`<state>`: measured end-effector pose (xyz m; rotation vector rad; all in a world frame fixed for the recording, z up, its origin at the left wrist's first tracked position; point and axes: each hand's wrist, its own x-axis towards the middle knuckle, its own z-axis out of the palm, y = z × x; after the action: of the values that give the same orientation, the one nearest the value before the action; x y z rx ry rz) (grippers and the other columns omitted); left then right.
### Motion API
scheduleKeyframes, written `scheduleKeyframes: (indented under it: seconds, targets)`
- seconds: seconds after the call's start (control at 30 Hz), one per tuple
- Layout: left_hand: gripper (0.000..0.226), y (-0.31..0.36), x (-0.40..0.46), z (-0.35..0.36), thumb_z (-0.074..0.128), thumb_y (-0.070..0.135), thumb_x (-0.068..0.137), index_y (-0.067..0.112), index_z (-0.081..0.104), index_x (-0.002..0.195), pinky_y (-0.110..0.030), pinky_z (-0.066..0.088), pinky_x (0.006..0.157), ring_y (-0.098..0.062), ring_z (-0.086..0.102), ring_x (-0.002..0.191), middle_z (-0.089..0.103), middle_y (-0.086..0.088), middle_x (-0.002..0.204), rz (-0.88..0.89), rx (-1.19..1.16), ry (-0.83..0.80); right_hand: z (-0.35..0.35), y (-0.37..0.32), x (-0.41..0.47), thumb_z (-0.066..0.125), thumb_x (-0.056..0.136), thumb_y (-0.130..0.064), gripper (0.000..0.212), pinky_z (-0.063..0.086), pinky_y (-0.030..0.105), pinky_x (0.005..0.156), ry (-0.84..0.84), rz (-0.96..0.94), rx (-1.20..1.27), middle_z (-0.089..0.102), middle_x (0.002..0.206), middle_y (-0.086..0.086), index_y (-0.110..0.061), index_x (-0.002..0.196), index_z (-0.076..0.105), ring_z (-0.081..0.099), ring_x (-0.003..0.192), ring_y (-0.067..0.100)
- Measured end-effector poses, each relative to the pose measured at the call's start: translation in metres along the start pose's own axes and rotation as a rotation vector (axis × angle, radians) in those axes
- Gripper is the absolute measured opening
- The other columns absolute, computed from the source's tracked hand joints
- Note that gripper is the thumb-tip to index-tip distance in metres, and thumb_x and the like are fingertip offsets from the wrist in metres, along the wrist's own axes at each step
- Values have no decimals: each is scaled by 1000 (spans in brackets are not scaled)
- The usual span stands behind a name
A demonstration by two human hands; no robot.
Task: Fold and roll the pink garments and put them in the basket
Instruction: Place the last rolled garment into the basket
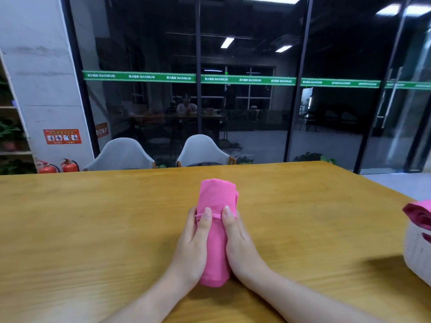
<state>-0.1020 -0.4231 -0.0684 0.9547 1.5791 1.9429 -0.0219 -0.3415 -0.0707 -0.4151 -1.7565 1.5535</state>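
two bare arms come in from the bottom, and both hands sit on one pink roll [215, 231] in the middle of the yellow wooden table [93, 217]. left hand [193, 243] hugs the left side of the roll, with its fingers curled over the top. right hand [238, 241] hugs the right side the same way. both thumbs press down on a thin hem that runs across the roll. so both hands are holding the pink cloth, not letting go.

the roll lies long ways, pointing away from the person. its far end looks fat and round. its near end sits between the wrists.

the white basket [417, 252] is far off at the right edge of the table, well apart from the roll. another pink garment [419, 213] already sits in it.

i think the rolling is nearly done and the next step is to carry the roll to the basket.

what could go wrong? the cloth is soft. if the hands let go too soon, the hem could pop up and the roll could come open. if only one hand lifts it, the far end could droop and unwind. the basket is only partly in view, so i cannot tell how much room is left inside.
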Motion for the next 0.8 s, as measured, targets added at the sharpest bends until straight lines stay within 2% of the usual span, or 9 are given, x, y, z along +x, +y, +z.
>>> scheduleKeyframes:
  seconds: [0.07,0.13,0.27,0.37,0.47,0.57,0.63,0.7,0.8]
  targets:
    - [77,-3,3,-4,54,87,77,38,52,137,-35,50,104,-5,66,114,70,15,124,-24,37,10,-1,1,1,30,106,-51,50,48,16,91,-2,9,-40,69,118,-3,-19,126,62,64,110,4]
    - [88,-3,7,-6,54,92,68,38,54,138,-45,49,107,-13,66,117,69,11,126,-47,55,23,0,-1,3,28,105,-53,53,47,13,90,-15,37,-68,69,117,-6,-20,126,63,63,109,0]
    - [71,4,9,-5,55,86,69,37,63,120,-46,54,99,-14,71,104,74,9,111,-74,94,48,2,-7,5,25,100,-69,65,46,25,102,-15,125,-185,69,120,-5,-23,123,65,63,113,3]
    - [64,19,2,1,58,83,78,32,65,116,-36,57,88,-12,72,96,76,9,104,-87,136,10,-5,-11,1,21,91,-85,79,44,35,108,-19,164,-273,68,121,-7,-28,126,63,62,114,5]
    - [53,38,-3,8,54,68,87,23,65,112,-24,53,69,-16,71,87,74,2,99,-68,222,-53,-16,-31,-9,23,95,-78,73,43,37,109,-8,197,-337,66,123,-4,-25,127,62,61,115,10]
    - [63,48,0,22,56,74,86,17,64,112,-35,53,74,-23,68,90,71,-4,102,-43,317,-110,-33,-54,-20,31,100,-68,64,44,42,108,91,219,-351,62,127,1,-18,132,54,59,118,19]
    - [62,59,0,39,54,69,92,14,63,120,-38,54,82,-25,67,99,70,-7,113,-30,338,-162,-47,-67,-26,43,95,-68,65,49,41,104,168,198,-295,62,128,0,-18,136,49,61,116,17]
    - [60,76,-3,63,50,67,95,16,62,124,-44,54,94,-25,66,106,69,-7,120,-23,345,-226,-65,-86,-35,53,96,-60,50,54,33,92,243,129,-217,64,119,-3,-20,127,50,64,109,15]
    - [40,109,-15,104,47,51,104,16,61,118,-47,59,88,-28,71,95,71,-10,110,0,323,-346,-103,-119,-52,59,98,-53,45,53,22,76,336,57,-195,62,119,-1,-20,125,46,64,105,11]
